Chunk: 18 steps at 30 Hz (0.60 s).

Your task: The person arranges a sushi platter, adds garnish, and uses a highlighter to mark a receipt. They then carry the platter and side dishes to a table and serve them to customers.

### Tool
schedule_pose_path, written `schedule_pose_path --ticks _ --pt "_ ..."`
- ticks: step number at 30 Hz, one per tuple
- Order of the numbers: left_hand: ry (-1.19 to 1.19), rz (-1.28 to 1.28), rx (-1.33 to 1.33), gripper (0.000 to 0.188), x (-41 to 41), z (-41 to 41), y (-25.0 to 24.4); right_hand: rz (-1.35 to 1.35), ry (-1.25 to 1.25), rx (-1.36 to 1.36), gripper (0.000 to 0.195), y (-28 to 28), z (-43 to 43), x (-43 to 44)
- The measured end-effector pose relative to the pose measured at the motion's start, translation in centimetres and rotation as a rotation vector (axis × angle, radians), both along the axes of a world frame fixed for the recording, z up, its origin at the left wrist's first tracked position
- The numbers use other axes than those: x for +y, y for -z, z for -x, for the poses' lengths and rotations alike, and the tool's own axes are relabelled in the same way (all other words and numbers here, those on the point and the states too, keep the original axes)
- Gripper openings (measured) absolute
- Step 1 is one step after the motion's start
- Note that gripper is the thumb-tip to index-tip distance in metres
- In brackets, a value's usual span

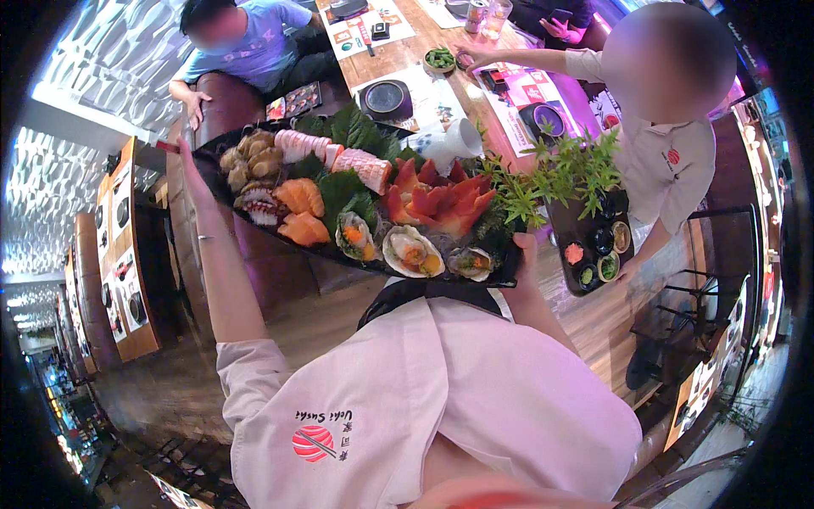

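Note:
A long black sashimi platter (331, 257) spans the space before my chest. My left hand (191, 172) grips its narrow end, and my right hand (525, 257) grips its other end. On it lie orange salmon slices (300, 198), a row of pale pink fish slices (362, 168), red-tipped surf clam pieces (439, 200), shellfish (251, 159) and green leaves (350, 127). Dressed oysters on the half shell (413, 253) line the near edge. A white and blue ceramic vessel (461, 140) lies tilted at the far side, beside a leafy green sprig (563, 168).
Beyond the platter stands a wooden dining table (407, 48) with a bowl of edamame (439, 59) and black plates (386, 97). A seated person (261, 51) is at the left. At the right, a co-worker (661, 153) holds a black tray (563, 254) of small bowls and reaches over the table.

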<state>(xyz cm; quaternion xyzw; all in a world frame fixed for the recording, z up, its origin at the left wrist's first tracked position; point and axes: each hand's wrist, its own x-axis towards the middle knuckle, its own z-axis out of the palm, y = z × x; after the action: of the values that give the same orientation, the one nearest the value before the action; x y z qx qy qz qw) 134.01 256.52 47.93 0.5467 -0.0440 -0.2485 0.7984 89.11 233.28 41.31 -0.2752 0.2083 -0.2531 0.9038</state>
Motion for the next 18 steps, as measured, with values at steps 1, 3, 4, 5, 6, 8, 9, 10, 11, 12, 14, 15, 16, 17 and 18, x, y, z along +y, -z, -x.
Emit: schedule_pose_path --ticks 1,3,4,5,6,8,9,10,11,12,14,15,16,17,18 --pt "0.007 0.014 -0.025 0.076 -1.4 -0.9 -0.5 0.001 0.01 -0.035 0.069 0.4 -0.4 -0.1" --pt "0.032 0.041 -0.042 0.07 -3.9 -2.1 -0.9 0.003 0.03 -0.105 0.069 1.5 -1.2 -0.6" --pt "0.04 0.057 -0.042 0.067 -5.0 -2.3 -0.8 -0.005 0.046 -0.119 0.069 1.8 -1.5 -1.0" --pt "0.045 0.072 -0.037 0.064 -5.9 -2.2 -0.5 -0.014 0.062 -0.134 0.069 1.9 -1.9 -1.3" --pt "0.055 0.088 -0.021 0.061 -7.3 -2.2 0.1 -0.018 0.085 -0.148 0.069 2.1 -2.3 -1.7" --pt "0.053 0.121 0.008 0.054 -9.6 -1.6 1.5 -0.013 0.121 -0.154 0.069 1.7 -3.4 -2.7" --pt "0.042 0.144 0.023 0.052 -10.8 -1.4 2.3 -0.013 0.131 -0.158 0.068 1.4 -3.9 -3.4" --pt "0.033 0.165 0.044 0.049 -12.1 -1.0 3.2 -0.039 0.137 -0.16 0.068 1.7 -4.4 -4.2" --pt "0.022 0.189 0.065 0.046 -13.4 -0.7 4.2 -0.064 0.144 -0.161 0.068 2.2 -4.9 -4.9" --pt "0.007 0.201 0.087 0.043 -14.6 0.0 5.6 -0.089 0.152 -0.162 0.067 2.8 -5.1 -5.1" --pt "0.009 0.265 0.113 0.038 -18.4 -0.3 8.0 -0.07 0.21 -0.185 0.067 2.2 -7.5 -7.0" --pt "0.121 0.327 0.103 0.038 -18.9 -1.8 10.1 -0.089 0.223 -0.189 0.066 2.5 -8.5 -7.8" --pt "0.232 0.39 0.094 0.038 -19.8 -3.6 12.1 -0.102 0.235 -0.192 0.066 2.5 -9.5 -8.7" --pt "0.34 0.448 0.078 0.037 -20.3 -5.6 13.7 -0.139 0.234 -0.187 0.066 3.5 -10.7 -9.9" --pt "0.451 0.506 0.066 0.037 -21.1 -7.5 15.1 -0.15 0.251 -0.181 0.065 4.5 -11.3 -10.6"
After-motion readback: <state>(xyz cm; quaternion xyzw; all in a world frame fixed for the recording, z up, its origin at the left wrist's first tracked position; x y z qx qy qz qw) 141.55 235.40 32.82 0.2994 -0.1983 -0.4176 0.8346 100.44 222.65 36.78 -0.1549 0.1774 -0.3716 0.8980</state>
